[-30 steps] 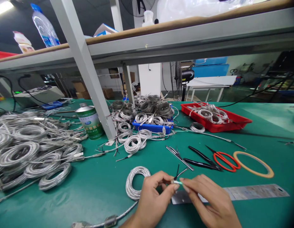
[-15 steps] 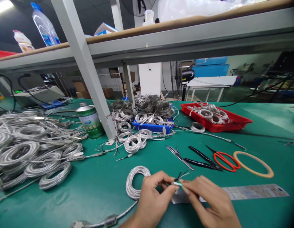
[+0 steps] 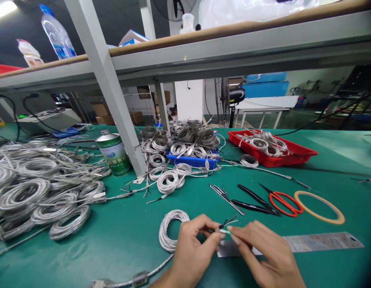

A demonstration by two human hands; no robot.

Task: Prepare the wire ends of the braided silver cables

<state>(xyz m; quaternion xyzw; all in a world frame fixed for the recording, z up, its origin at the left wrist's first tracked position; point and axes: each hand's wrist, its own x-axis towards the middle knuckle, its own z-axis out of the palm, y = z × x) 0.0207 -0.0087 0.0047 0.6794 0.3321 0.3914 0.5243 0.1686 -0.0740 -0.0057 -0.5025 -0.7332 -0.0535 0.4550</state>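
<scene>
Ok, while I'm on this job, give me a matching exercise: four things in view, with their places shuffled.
Things:
1. orange-handled scissors
2. flat silver metal ruler
3. green-and-white metal can
4. thin white-and-green wire end

Places:
A. beside the slanting grey metal post
B. held at the fingertips of the left hand and the right hand
C. between the black-handled cutting tool and the flat pale-yellow ring
D. flat on the green tabletop, partly hidden by the right hand

Pairs: 1-C, 2-D, 3-A, 4-B
</scene>
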